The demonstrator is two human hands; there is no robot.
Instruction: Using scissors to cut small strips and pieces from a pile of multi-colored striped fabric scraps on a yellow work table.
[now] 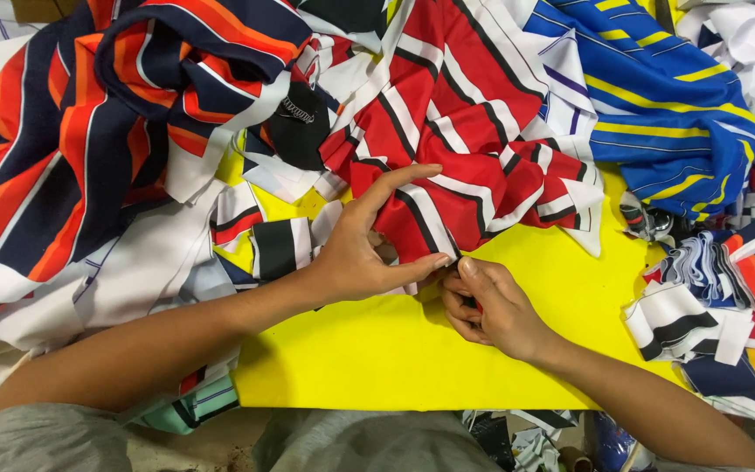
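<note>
From the head camera, looking straight down: the left hand (356, 249) is spread over the red striped fabric (456, 149), thumb and forefinger wide apart and palm pressing it flat, which looks like a way to keep the cloth taut at its lower edge. That fabric lies bunched across the middle of the yellow worktop (395, 350), its near corner drawn down to where the two hands meet. The right hand (491, 306) is curled tight, fingers pinched on that edge of the cloth just beside the left thumb; a sliver of something red shows between the fingers, possibly a small tool or just a fold of cloth, I can't say which. To the left sits a heap of navy and orange striped fabric (89, 131), to the upper right a blue and yellow striped piece (657, 105), and stacked small strips (709, 297) line the right edge, kept within reach. The piles run off every side, and grey clothing (54, 437) covers the bottom.
</note>
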